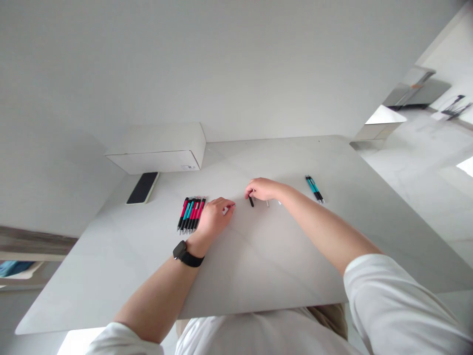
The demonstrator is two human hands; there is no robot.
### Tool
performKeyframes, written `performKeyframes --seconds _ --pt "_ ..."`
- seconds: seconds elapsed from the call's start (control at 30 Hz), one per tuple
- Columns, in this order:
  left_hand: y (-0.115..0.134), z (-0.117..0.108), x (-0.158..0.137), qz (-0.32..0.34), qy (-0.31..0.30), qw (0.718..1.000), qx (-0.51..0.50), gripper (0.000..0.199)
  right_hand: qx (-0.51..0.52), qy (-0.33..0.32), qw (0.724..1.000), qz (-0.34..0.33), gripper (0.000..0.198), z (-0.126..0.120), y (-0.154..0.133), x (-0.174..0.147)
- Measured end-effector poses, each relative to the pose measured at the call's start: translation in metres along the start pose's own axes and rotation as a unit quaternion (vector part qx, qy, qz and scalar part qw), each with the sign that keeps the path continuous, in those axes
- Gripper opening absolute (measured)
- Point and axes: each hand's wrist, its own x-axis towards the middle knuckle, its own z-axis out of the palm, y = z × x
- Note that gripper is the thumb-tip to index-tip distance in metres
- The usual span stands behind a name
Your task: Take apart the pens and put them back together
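Note:
My left hand [216, 215], a dark watch on its wrist, is closed in a pinch on a red pen part [231, 205] with a pale piece beside it. To its right, my right hand [261, 188] reaches down with its fingers closed around a short black pen part [251, 201]. The fingers hide much of both pieces. A small pale stick [267, 203] lies on the table beneath the right wrist. Just left of my left hand, several red and teal pens [187, 215] with black grips lie side by side in a row.
Two teal pens [314, 189] lie together to the right of my right forearm. A phone [143, 188] lies at the left, in front of a white box [158, 160] against the wall. The pale table [281, 266] has its near edge at my body.

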Motion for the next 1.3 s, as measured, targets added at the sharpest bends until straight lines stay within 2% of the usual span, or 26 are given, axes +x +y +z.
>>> performKeyframes --seconds 0.13,0.27,0.43,0.53,0.7,0.83,1.03,1.17,1.3 --pt "-0.001 0.000 0.000 -0.002 -0.002 1.000 0.006 0.017 -0.021 -0.015 1.000 0.008 0.027 0.004 0.001 0.016" --pt "-0.002 0.000 0.000 -0.002 -0.003 1.000 0.003 0.017 -0.044 -0.006 0.999 0.014 0.027 0.005 0.000 0.019" --pt "-0.003 0.000 0.000 -0.004 -0.004 1.000 0.002 0.017 -0.055 0.052 0.997 0.003 0.028 0.012 -0.007 0.005" --pt "-0.003 0.001 0.001 -0.004 -0.004 1.000 0.006 0.017 -0.077 0.067 0.995 -0.018 0.045 0.023 -0.012 -0.007" --pt "-0.002 0.002 0.001 -0.003 -0.001 1.000 0.019 0.018 -0.090 0.087 0.992 -0.033 0.041 0.037 -0.013 -0.017" --pt "-0.003 -0.003 0.001 -0.007 -0.005 0.999 0.034 0.017 -0.078 0.098 0.991 -0.042 0.045 0.033 -0.015 -0.023" --pt "-0.007 -0.021 0.007 -0.027 0.005 0.996 0.085 0.021 -0.038 0.166 0.985 -0.021 0.034 0.026 -0.039 -0.065" --pt "0.001 -0.021 0.017 -0.029 -0.022 0.990 0.136 0.027 -0.001 0.136 0.991 -0.003 0.022 0.041 -0.051 -0.098" --pt "0.013 -0.010 0.029 -0.025 -0.063 0.980 0.188 0.027 0.021 0.122 0.992 -0.015 0.015 0.059 -0.049 -0.114"
